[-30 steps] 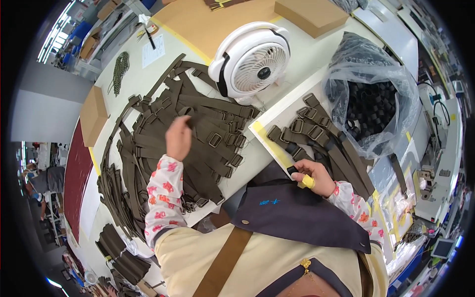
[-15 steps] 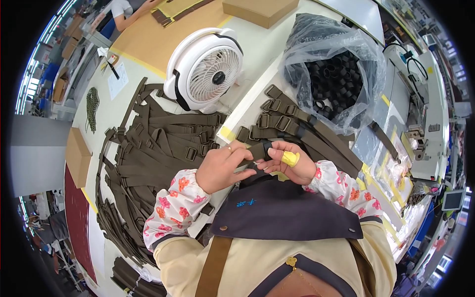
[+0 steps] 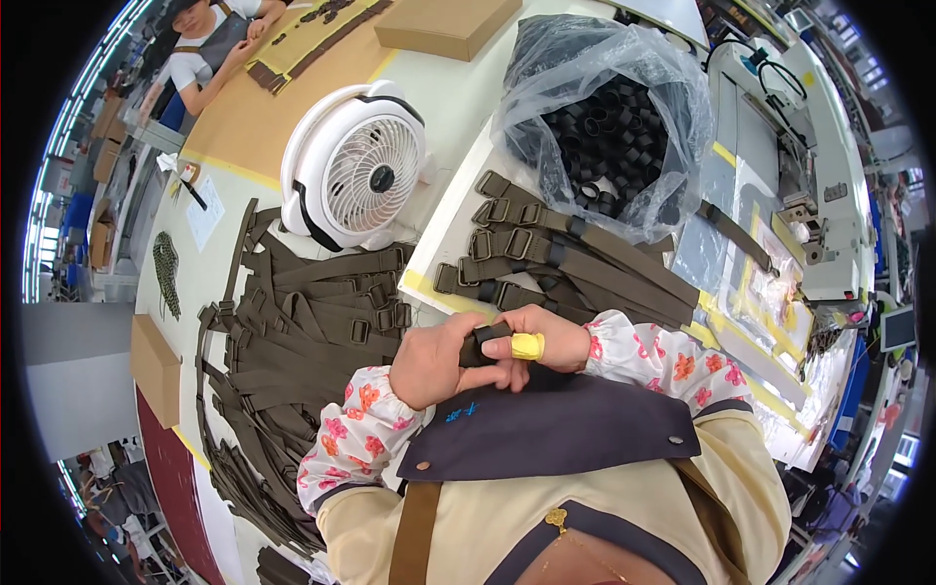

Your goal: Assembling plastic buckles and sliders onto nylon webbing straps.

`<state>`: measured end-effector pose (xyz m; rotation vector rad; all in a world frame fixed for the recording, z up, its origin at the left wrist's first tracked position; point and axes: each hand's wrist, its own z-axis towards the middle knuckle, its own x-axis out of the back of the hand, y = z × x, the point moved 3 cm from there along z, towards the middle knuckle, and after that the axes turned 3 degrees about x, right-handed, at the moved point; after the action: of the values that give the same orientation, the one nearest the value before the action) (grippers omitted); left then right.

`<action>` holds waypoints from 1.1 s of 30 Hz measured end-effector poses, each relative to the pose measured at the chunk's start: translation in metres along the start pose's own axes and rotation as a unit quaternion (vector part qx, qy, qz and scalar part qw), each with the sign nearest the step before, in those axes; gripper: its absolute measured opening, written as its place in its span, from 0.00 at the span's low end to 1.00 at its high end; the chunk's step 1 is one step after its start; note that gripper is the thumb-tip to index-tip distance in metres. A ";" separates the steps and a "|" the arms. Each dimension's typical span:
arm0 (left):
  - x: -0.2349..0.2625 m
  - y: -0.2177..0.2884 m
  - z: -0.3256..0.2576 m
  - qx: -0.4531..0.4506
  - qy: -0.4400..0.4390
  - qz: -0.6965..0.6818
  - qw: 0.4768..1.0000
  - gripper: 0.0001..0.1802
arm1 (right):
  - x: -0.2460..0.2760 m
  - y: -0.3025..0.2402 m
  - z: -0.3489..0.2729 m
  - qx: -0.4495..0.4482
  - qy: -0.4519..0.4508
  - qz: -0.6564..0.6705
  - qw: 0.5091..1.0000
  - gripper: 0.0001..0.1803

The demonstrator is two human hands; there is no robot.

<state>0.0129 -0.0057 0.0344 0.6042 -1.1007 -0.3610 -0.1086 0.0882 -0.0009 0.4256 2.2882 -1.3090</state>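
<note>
In front of my chest, my left hand (image 3: 429, 363) is closed, fingers and thumb pinching the end of a dark olive webbing strap (image 3: 474, 349). My right hand (image 3: 548, 338), with yellow tape (image 3: 527, 346) round its thumb, presses against a black loop (image 3: 491, 334) at that strap. The two hands meet, and most of the strap is hidden by the fingers. Beside my left hand lies a big heap of olive straps with buckles (image 3: 302, 322). Beyond my right hand, more buckled straps (image 3: 604, 258) lie in a bundle, several with black loops on them.
A white fan (image 3: 366, 180) stands beyond the strap heap. Farther right is a clear plastic bag (image 3: 673, 127) full of black loops (image 3: 614, 136). A sewing machine (image 3: 838, 195) stands at the right. Cardboard boxes (image 3: 448, 29) and a seated person (image 3: 210, 49) are at the far side.
My hands have come together, the right moving left and the thumb now pressing on the black loop. The view has shifted, bringing the seated person further into sight.
</note>
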 end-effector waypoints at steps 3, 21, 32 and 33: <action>-0.004 -0.006 0.007 0.074 -0.041 -0.036 0.996 0.19 | 0.011 -0.019 -0.014 0.033 0.036 -0.126 0.991 0.15; -0.111 -0.012 0.075 -0.093 -0.038 0.167 0.981 0.29 | 0.137 -0.095 -0.147 0.298 0.436 -0.574 0.625 0.16; -0.090 -0.020 0.022 0.020 0.010 0.005 1.000 0.21 | 0.242 -0.170 -0.019 0.012 0.343 -0.899 0.272 0.06; -0.086 -0.019 0.018 0.013 0.046 0.003 0.999 0.18 | 0.245 -0.169 -0.021 -0.004 0.351 -0.897 0.270 0.05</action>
<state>-0.0391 0.0223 -0.0332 0.6347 -1.0192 -0.3112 -0.4010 0.0314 -0.0012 -3.2671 2.7110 -1.6997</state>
